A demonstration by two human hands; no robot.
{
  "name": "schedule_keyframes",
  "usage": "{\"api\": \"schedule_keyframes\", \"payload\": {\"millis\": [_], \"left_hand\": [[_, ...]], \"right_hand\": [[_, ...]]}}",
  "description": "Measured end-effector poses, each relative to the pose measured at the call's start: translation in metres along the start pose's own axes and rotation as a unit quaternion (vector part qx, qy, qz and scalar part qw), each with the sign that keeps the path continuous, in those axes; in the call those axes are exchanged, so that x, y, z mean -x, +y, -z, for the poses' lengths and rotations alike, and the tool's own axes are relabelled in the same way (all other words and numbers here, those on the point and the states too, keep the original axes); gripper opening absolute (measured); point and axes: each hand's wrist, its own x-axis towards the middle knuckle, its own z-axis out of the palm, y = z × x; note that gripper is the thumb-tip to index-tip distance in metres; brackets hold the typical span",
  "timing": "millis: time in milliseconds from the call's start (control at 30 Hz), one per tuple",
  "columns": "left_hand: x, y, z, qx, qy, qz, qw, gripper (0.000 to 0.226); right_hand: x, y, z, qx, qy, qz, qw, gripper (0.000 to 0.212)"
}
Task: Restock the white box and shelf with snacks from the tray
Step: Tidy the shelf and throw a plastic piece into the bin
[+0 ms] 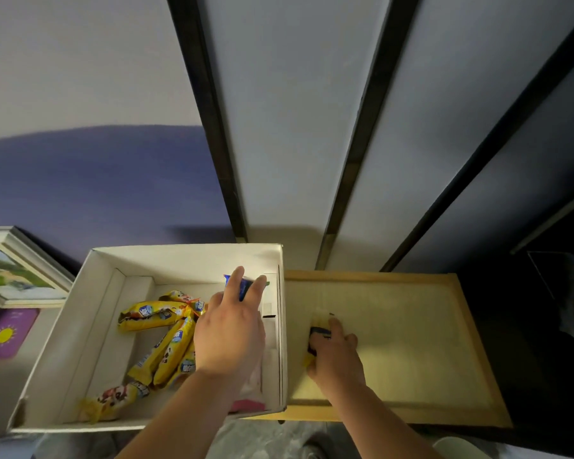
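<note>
Left hand (229, 329) pinching one blue packet (242, 286) over white box (186, 256), about six yellow bars (156, 318); right hand (335, 352) gripping one snack (317, 334) on tray (411, 342)

The white box (90, 332) sits open, its right wall touching the wooden tray (457, 342). Several yellow snack bars (166, 346) lie jumbled on its floor, some overlapping, and a pink packet (249, 404) lies in its near right corner. A blue-wrapped snack (244, 288) is pinched near the far right wall. Another dark-and-yellow snack (315, 339) rests on the tray's left part.
</note>
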Motion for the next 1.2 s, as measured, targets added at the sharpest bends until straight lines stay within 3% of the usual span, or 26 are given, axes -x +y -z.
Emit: {"api": "schedule_keyframes", "payload": {"millis": [233, 400, 533, 733, 867, 1000, 1133, 1200], "left_hand": [[0.009, -0.002, 0.006, -0.032, -0.019, -0.003, 0.999, 0.055], [0.012, -0.001, 0.005, -0.045, -0.028, -0.012, 0.999, 0.053], [0.016, 0.010, 0.007, -0.035, -0.025, -0.022, 0.999, 0.053], [0.035, 0.067, 0.014, 0.017, 0.007, -0.113, 0.993, 0.050], [0.066, 0.120, 0.009, 0.047, -0.012, -0.192, 0.980, 0.054], [0.101, 0.171, -0.013, 0.052, -0.049, -0.263, 0.962, 0.059], [0.136, 0.221, -0.042, 0.025, -0.104, -0.306, 0.946, 0.060], [0.154, 0.245, -0.060, 0.020, -0.128, -0.321, 0.938, 0.061]], "right_hand": [[-0.008, -0.016, -0.007, 0.004, 0.049, -0.032, 0.998, 0.052], [-0.005, -0.011, -0.006, 0.026, 0.034, -0.043, 0.998, 0.068], [0.016, 0.001, 0.007, 0.001, 0.091, -0.028, 0.995, 0.065], [0.080, 0.028, 0.050, -0.012, 0.181, -0.021, 0.983, 0.056], [0.130, 0.059, 0.065, -0.019, 0.262, -0.068, 0.963, 0.067], [0.176, 0.108, 0.050, -0.025, 0.248, -0.133, 0.959, 0.076], [0.217, 0.164, 0.033, -0.051, 0.239, -0.189, 0.951, 0.065], [0.236, 0.195, 0.022, -0.073, 0.186, -0.217, 0.955, 0.058]]}}
